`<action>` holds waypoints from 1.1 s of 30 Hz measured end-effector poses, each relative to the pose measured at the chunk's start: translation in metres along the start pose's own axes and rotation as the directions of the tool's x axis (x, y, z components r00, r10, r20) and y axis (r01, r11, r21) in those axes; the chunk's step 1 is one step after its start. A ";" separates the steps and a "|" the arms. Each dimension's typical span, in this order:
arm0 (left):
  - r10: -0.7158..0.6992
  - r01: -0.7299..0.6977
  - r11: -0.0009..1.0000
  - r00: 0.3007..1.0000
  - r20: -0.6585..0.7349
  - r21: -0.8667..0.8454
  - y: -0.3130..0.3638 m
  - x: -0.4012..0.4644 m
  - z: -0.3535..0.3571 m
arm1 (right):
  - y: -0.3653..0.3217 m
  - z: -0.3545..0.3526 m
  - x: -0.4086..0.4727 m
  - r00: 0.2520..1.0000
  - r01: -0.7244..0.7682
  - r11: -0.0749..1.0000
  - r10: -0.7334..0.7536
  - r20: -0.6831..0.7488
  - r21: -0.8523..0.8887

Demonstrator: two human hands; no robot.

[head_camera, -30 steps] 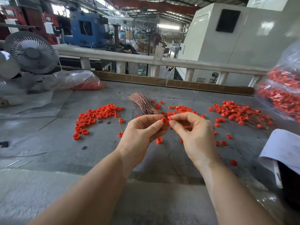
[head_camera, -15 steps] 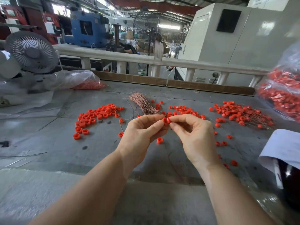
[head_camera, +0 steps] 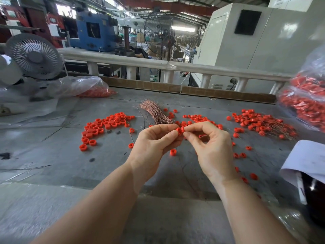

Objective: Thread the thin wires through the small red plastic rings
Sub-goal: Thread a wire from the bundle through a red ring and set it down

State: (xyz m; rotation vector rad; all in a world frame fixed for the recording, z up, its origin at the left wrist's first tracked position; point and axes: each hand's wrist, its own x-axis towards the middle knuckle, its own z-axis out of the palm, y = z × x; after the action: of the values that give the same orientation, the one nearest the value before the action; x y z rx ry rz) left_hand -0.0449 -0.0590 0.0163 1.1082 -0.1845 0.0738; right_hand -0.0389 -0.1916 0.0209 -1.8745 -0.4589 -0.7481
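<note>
One red ring (head_camera: 179, 130) pinched between left hand (head_camera: 154, 143), right hand (head_camera: 211, 148).

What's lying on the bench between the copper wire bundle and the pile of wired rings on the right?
In the head view, scattered loose red rings lie between wire bundle and wired pile.

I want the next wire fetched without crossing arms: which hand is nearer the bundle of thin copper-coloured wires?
Left. The left hand sits just in front of the bundle of thin copper-coloured wires; the right hand is farther off, to the bundle's right.
</note>
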 end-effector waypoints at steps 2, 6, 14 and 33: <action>0.002 -0.002 1.000 1.000 0.001 0.007 0.000 0.000 0.000 | 0.000 0.000 0.000 1.000 0.015 1.000 -0.015 0.005 -0.005; 0.024 -0.024 0.999 1.000 0.001 0.027 -0.001 0.001 -0.001 | 0.000 -0.001 -0.001 0.999 0.032 0.999 -0.032 0.024 -0.006; 0.067 -0.065 0.992 0.998 -0.018 0.107 -0.002 0.001 -0.002 | 0.001 -0.001 -0.001 0.998 0.063 0.998 -0.062 0.031 -0.023; 0.105 -0.097 0.973 0.994 -0.027 0.210 -0.001 -0.001 0.000 | 0.001 0.001 -0.003 0.979 0.204 0.967 -0.200 0.036 -0.150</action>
State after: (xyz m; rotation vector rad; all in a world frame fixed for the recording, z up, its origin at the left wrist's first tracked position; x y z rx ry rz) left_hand -0.0456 -0.0590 0.0152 1.3057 -0.2020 0.2093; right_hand -0.0397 -0.1908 0.0178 -2.0000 -0.6280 -0.9226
